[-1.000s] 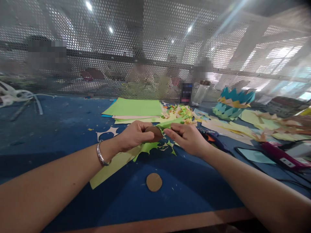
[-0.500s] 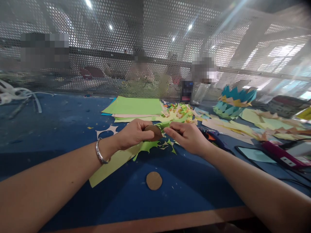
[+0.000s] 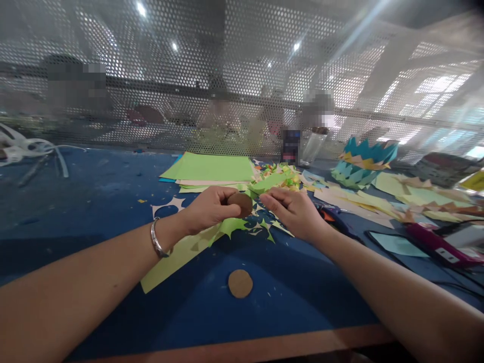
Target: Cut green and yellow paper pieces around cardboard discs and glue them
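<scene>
My left hand is closed on a round brown cardboard disc, the thumb pressed over its face. A light green paper strip rises from the disc's right edge and runs to the right, behind the fingertips of my right hand. Those fingers are pinched together on the green paper, their tips partly hidden. On the table below lies a second cardboard disc. Cut green paper scraps and a pale yellow-green sheet lie under and beside my left hand.
Behind my hands is a stack of coloured paper, beside a heap of small cuttings. Farther right stand a zigzag-edged paper crown and a magenta power strip. A perforated metal screen borders the table's back.
The green paper strip has shifted and more of its flat face shows above my right hand. Both hands stay almost in place, with the cardboard disc still in my left.
</scene>
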`<state>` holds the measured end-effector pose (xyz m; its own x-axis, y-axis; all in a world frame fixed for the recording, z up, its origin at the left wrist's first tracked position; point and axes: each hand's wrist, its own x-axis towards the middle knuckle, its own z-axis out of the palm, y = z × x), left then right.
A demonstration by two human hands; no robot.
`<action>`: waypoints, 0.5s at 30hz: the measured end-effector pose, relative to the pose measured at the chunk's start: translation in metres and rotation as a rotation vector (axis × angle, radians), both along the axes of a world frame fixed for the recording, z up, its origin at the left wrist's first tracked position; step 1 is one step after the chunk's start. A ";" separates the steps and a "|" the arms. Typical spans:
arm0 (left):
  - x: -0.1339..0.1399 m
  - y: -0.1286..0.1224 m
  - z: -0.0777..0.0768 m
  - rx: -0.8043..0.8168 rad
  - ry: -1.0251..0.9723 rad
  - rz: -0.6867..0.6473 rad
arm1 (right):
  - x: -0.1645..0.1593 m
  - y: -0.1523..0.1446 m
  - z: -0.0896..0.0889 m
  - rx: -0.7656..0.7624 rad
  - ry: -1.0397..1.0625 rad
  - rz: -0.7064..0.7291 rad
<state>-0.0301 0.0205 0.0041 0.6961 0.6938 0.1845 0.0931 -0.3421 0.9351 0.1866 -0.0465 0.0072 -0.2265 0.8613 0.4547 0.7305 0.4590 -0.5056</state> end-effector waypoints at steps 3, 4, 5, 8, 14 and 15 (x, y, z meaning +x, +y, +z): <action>-0.001 0.002 -0.001 0.181 -0.023 0.143 | 0.001 0.002 0.001 -0.006 0.026 -0.054; -0.001 0.002 -0.001 0.266 -0.029 0.224 | 0.002 0.003 0.001 -0.004 0.039 -0.064; -0.001 0.001 0.000 0.351 -0.035 0.315 | 0.002 0.003 0.001 -0.002 0.054 -0.072; -0.002 -0.005 0.004 0.524 -0.059 0.565 | 0.003 0.006 -0.001 -0.013 0.095 -0.091; -0.002 -0.022 0.014 0.567 -0.055 0.677 | 0.007 0.015 -0.010 -0.128 0.237 -0.057; -0.002 -0.024 0.013 0.533 -0.072 0.653 | 0.007 0.017 -0.012 -0.135 0.261 -0.045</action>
<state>-0.0317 -0.0030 0.0171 0.1594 0.7601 0.6299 0.3721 -0.6373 0.6748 0.1937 -0.0300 -0.0044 -0.0773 0.9246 0.3731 0.5857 0.3449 -0.7335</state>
